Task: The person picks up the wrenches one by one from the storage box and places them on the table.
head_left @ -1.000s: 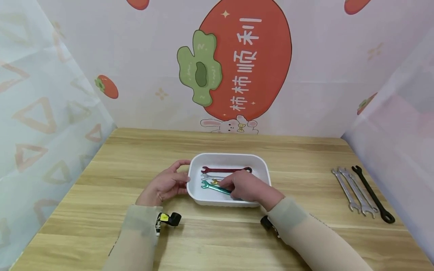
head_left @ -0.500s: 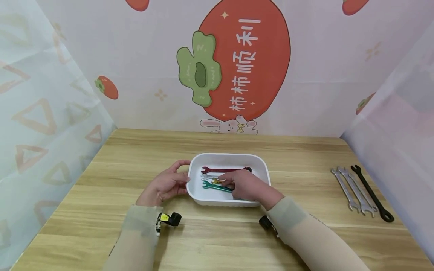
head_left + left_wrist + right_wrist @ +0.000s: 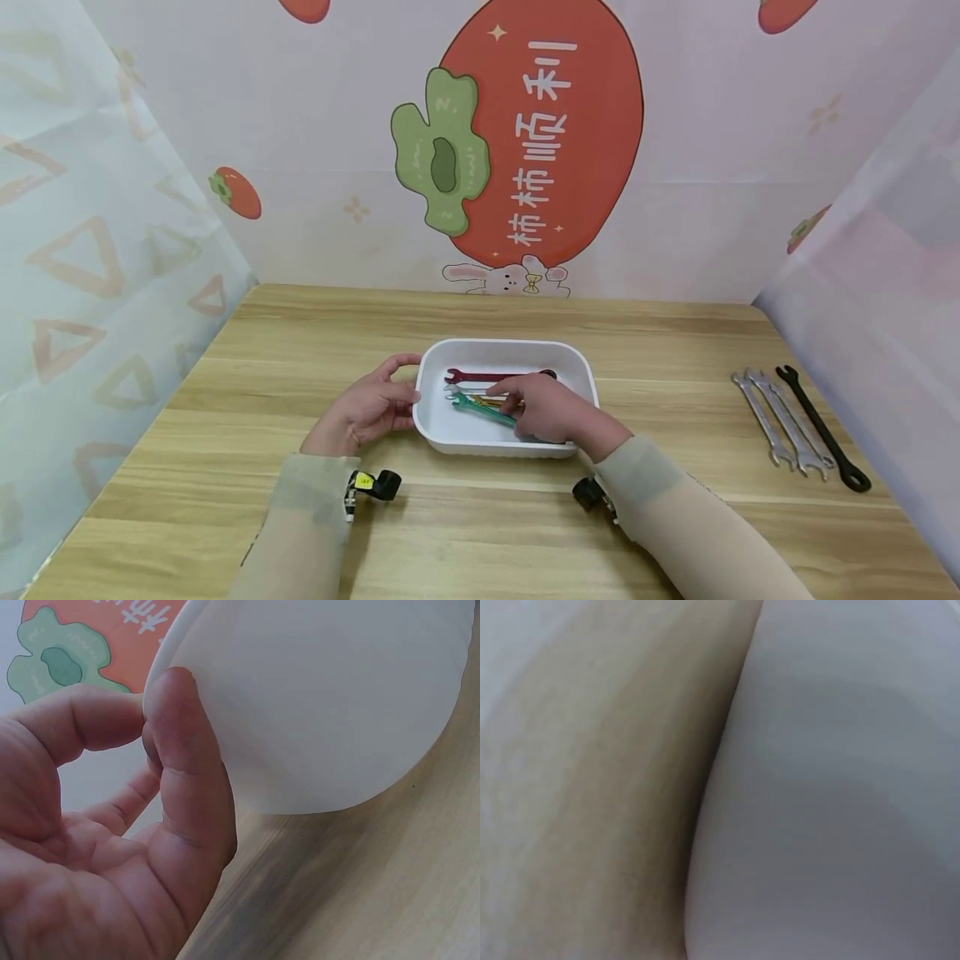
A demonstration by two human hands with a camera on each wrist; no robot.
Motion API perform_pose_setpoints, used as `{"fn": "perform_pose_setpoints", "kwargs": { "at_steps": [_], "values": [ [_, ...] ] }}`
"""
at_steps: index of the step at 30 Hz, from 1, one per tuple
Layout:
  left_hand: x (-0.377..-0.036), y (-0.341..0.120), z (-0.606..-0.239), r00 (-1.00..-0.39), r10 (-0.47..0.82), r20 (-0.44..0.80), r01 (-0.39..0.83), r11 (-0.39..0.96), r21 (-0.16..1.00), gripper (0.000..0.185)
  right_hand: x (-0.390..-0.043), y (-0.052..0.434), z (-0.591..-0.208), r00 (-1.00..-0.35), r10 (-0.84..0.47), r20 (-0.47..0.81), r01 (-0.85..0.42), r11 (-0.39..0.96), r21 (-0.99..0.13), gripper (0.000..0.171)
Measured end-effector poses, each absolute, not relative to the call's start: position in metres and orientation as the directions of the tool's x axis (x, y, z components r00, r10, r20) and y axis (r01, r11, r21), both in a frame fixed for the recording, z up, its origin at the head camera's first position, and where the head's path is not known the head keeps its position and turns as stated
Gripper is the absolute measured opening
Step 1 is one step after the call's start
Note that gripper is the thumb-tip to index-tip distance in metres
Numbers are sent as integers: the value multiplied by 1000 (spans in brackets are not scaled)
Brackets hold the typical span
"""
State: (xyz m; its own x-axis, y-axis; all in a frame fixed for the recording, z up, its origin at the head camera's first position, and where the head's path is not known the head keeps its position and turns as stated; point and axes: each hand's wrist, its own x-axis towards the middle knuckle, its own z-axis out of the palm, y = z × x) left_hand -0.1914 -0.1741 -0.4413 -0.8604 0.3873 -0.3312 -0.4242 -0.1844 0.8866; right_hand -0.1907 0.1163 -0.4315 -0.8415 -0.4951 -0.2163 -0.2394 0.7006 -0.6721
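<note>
A white rectangular plastic tub (image 3: 457, 446) stands mid-table with several small wrenches inside. My left hand (image 3: 375, 406) grips its left end; close up in the left wrist view, the thumb (image 3: 184, 727) lies against the wall of the tub. My right hand (image 3: 553, 408) reaches in from the right and pinches a green wrench (image 3: 482, 408), its open end pointing left. Behind that lie a gold wrench (image 3: 487, 401), a silver wrench (image 3: 459, 389) and a red wrench (image 3: 491, 377), partly hidden by the hand. Only the tub's outer wall (image 3: 817, 810) and tabletop fill the right wrist view.
At the right of the wooden table (image 3: 480, 533), several larger wrenches lie side by side: silver wrenches (image 3: 780, 421) and a black wrench (image 3: 825, 429). Printed cloth (image 3: 337, 125) walls in the table at the back and both sides.
The green wrench has shifted in the right hand's fingers, and its open end has moved up toward the gold wrench. The left hand and tub have stayed put.
</note>
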Motion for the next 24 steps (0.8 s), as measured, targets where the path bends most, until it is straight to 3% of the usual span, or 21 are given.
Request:
{"fn": "perform_pose_setpoints", "kwargs": {
  "at_steps": [5,13,24],
  "values": [
    [-191,-174,-441,-860,391,-327,-420,-181,889,68,-193,118,-431,-875,-449,-182,-196,671,-715,69],
    [-190,-174,-439,-860,393,-325,-419,-182,889,67,-197,119,-426,-933,-299,-201,0,558,-830,88],
    [-190,-174,-440,-864,382,-328,-418,-181,890,67,-198,123,-419,-959,-221,-177,58,459,-886,91]
  ]
}}
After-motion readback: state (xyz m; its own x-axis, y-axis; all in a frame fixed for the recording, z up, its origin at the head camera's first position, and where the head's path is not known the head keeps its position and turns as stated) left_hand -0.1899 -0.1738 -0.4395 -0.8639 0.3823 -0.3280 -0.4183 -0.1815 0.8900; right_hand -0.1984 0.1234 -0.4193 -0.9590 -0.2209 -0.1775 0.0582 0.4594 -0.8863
